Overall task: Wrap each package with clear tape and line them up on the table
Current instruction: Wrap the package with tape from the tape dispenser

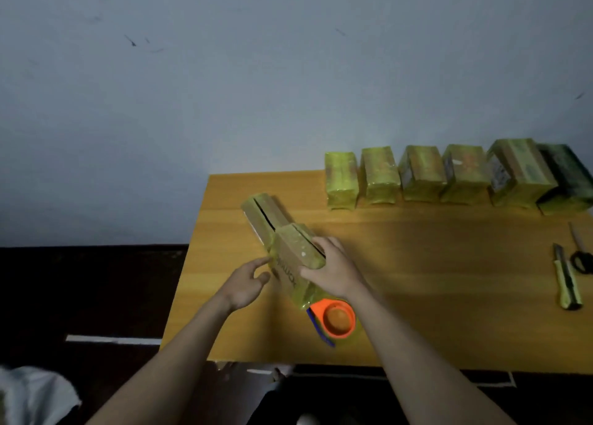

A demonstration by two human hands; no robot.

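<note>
Against a pale wall stands a wooden table (417,264), with six wrapped packages (449,174) lined up along its far edge and a knife (568,280) beside scissors (582,258) at the right. Near the front left, the right hand (333,269) grips a long cardboard package (288,245) whose near end trails tape to an orange tape roll (335,320) lying on the table. The left hand (245,283) hovers just beside the package, fingers loosely spread, fingertips near its side.

We can see dark lettering on the package (290,264) side beside the tape roll (337,320), but cannot read it.
</note>
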